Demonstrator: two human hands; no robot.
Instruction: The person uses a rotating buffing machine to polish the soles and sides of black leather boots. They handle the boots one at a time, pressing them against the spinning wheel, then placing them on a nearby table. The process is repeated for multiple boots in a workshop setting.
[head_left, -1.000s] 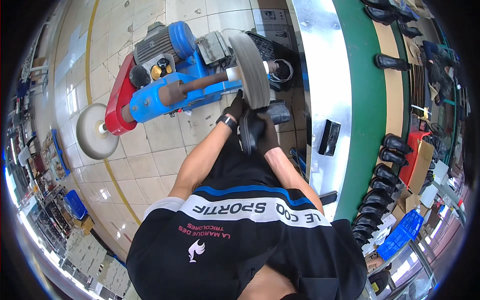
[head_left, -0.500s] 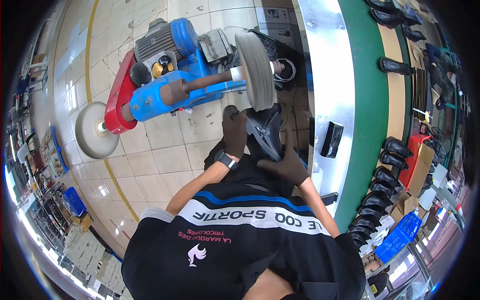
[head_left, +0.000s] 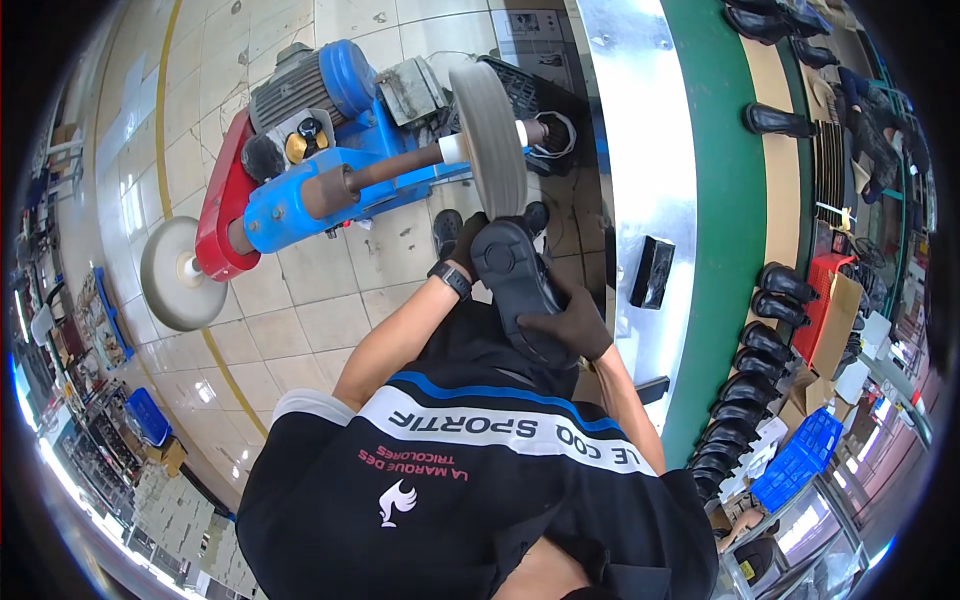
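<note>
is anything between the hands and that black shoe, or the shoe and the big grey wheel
Nothing visible besides the brown gloves: left hand and right hand are both on the black shoe, and its end meets or nearly meets the grey wheel's lower edge.

Bright, cool light fills the workshop, flaring white off the silver metal strip [head_left: 647, 170] and glinting in patches on the floor tiles [head_left: 320, 325]. Deep shadow lies along the strip's left side. The black shoe [head_left: 512, 285] is dark—its sole contours remain readable—while the grey wheel [head_left: 490, 145] looks streaked and soft. Toward the rim, straight edges bend, small clutter smears, highlights burn out and corners fall black.
</note>
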